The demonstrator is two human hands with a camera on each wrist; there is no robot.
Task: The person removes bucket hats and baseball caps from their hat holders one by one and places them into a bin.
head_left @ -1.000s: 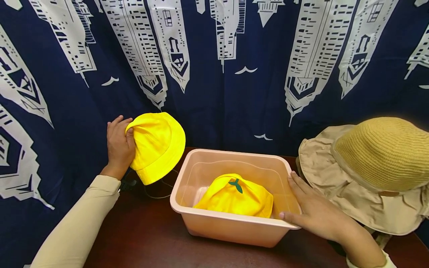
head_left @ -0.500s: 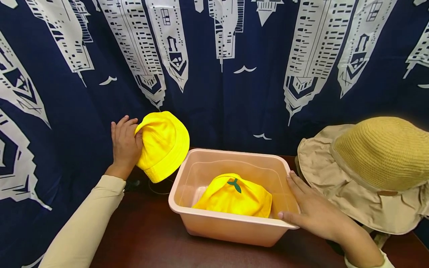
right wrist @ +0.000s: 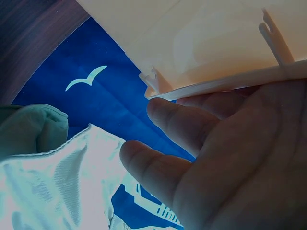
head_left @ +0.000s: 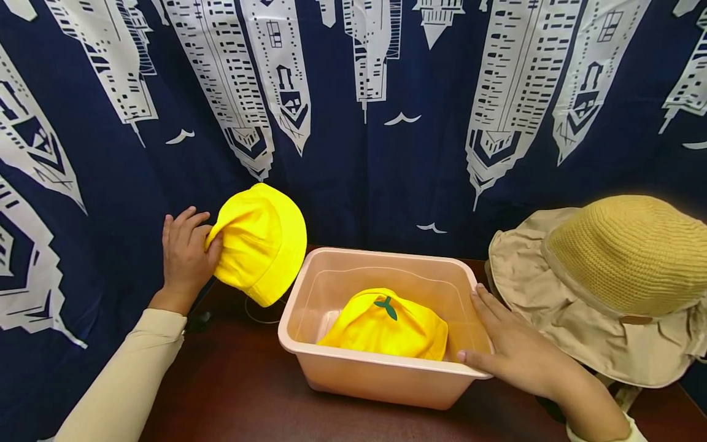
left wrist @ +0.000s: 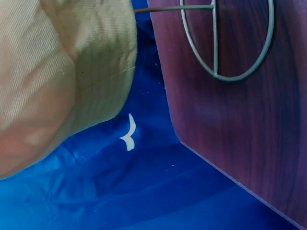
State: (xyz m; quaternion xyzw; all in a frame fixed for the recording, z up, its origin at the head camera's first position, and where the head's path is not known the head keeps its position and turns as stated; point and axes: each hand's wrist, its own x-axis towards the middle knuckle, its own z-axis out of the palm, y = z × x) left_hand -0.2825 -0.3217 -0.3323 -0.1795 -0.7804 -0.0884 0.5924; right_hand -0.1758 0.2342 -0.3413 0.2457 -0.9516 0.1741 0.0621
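My left hand is at the left in the head view, pinching a yellow brimmed cloth hat by its crown between thumb and fingers. The hat hangs above the table beside a pink plastic bin; its brim fills the upper left of the left wrist view. Inside the bin lies a second yellow hat with a green sprout on top. My right hand rests on the bin's right rim, fingers extended along it and thumb over the front corner. In the right wrist view, relaxed fingertips lie at the rim's underside.
A straw-crowned hat with a wide beige cloth brim stands at the right, close behind my right hand. A wire loop stand is on the dark wooden table left of the bin. A navy patterned curtain hangs behind.
My left hand shifts slightly right with the yellow hat, then moves back left and a little lower, still holding it. My right hand and the bin stay about where they were.
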